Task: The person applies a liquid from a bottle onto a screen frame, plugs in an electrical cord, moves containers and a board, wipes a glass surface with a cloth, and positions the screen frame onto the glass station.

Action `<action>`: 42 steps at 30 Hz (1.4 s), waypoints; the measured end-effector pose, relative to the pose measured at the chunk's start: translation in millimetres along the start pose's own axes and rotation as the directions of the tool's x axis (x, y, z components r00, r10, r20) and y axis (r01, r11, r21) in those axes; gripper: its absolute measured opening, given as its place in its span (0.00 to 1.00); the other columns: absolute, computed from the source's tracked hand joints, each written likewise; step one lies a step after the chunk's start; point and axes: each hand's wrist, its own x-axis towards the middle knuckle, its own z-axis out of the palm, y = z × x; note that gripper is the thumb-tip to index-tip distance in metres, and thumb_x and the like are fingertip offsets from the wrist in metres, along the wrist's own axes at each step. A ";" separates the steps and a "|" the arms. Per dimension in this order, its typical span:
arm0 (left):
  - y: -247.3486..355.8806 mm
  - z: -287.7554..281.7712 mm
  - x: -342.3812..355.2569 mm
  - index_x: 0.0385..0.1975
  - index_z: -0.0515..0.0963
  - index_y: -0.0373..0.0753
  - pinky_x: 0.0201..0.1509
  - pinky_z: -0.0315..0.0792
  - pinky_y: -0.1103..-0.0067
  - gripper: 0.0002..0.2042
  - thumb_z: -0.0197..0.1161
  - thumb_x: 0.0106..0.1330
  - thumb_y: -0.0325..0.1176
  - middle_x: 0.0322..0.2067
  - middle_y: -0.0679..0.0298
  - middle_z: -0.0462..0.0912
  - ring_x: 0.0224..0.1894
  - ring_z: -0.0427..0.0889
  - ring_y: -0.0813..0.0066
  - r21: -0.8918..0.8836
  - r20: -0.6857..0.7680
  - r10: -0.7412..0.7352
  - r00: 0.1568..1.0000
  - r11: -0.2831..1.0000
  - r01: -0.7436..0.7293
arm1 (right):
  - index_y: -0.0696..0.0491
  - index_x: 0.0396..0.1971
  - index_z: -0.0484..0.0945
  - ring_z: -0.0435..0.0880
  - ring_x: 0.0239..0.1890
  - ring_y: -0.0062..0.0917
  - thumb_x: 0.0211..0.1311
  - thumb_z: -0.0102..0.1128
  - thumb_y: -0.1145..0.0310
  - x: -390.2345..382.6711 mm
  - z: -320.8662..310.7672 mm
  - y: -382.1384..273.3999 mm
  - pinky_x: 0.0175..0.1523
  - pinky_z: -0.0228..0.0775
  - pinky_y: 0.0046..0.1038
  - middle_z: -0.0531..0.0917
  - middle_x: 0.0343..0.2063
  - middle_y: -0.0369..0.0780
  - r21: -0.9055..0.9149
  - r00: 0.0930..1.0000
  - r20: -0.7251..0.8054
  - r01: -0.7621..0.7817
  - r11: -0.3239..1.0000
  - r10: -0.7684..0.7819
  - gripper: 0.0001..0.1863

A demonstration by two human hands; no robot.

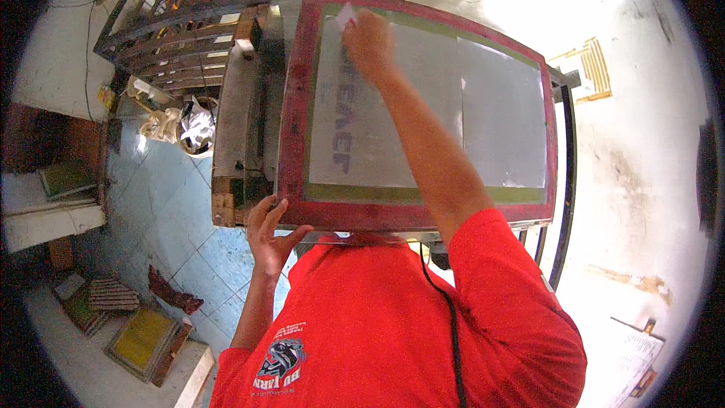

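A large screen-printing frame [293, 117] with red edges lies in front of me, its pale mesh bordered by an olive-green band. Faint dark lettering runs down the mesh's left part. Over the far left corner of the mesh, my right hand [368, 44] is closed on a small white piece [346, 15], cloth or paper; I cannot tell which. My right forearm crosses the mesh. At the frame's near left corner is my left hand [270, 236], fingertips touching the red edge, thumb and fingers spread apart.
Slatted wooden racking [177, 53] stands far left, beside a bin of crumpled white material [198, 125] on blue floor tiles. Smaller frames, one with yellow mesh [141, 340], lie at lower left. A black cord [445, 295] hangs down my shirt. Papers [633, 359] are at lower right.
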 end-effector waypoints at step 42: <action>9.0 -1.5 1.8 0.44 0.75 0.41 0.50 0.68 0.69 0.30 0.76 0.35 0.36 0.46 0.54 0.72 0.48 0.72 0.59 0.068 0.053 0.033 0.998 0.997 -0.037 | 0.58 0.26 0.74 0.77 0.28 0.43 0.54 0.53 0.64 -144.8 -90.4 -35.9 0.35 0.67 0.39 0.77 0.24 0.49 0.193 0.960 0.251 -0.174 0.966 0.123 0.11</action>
